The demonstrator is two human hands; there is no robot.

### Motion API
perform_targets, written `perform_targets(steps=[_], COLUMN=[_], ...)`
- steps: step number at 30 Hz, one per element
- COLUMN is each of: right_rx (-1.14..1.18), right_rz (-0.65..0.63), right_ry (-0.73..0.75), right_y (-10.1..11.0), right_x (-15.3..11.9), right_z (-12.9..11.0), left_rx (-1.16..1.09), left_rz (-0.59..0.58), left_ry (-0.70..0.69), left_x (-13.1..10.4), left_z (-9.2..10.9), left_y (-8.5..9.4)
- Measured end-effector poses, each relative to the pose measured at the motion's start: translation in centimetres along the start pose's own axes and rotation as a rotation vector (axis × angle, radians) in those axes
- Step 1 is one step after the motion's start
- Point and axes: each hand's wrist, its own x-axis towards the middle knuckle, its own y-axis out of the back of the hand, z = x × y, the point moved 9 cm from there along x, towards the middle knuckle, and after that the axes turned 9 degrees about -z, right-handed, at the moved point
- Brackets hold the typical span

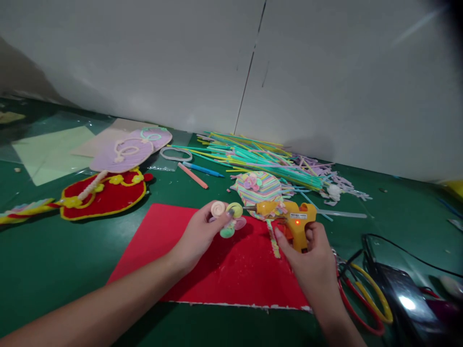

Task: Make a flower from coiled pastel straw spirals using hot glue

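Observation:
Pinched in my left hand is a small flower of coiled pipe cleaners, with cream, yellow, green and pink discs. My right hand grips a yellow hot glue gun with a lit red light and a clear glue stick out its back. The gun's nozzle points left, right at the yellow disc; whether it touches cannot be told. Behind the gun lies a round striped fan with pink flowers, its stem reaching onto a red board.
A heap of pastel pipe cleaners lies by the wall. On the left are a red fan with yellow trim and lilac fan shapes. Two markers lie mid-table. At right sit scissors or pliers and a phone.

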Motion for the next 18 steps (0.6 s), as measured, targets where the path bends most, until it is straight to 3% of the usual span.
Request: perform_targets(steps=[7,18], right_rx=[0.029,0.046], right_rz=[0.004,-0.011], right_ry=[0.014,0.010], right_y=[-0.19,-0.38], right_x=[-0.09,-0.25], right_z=[-0.08,-0.30], left_rx=[-0.151,-0.091], left_rz=[-0.039,0.024], left_ry=[0.059,0.053], left_x=[-0.14,-0.20], left_z=[-0.14,0.01], left_y=[-0.83,-0.45])
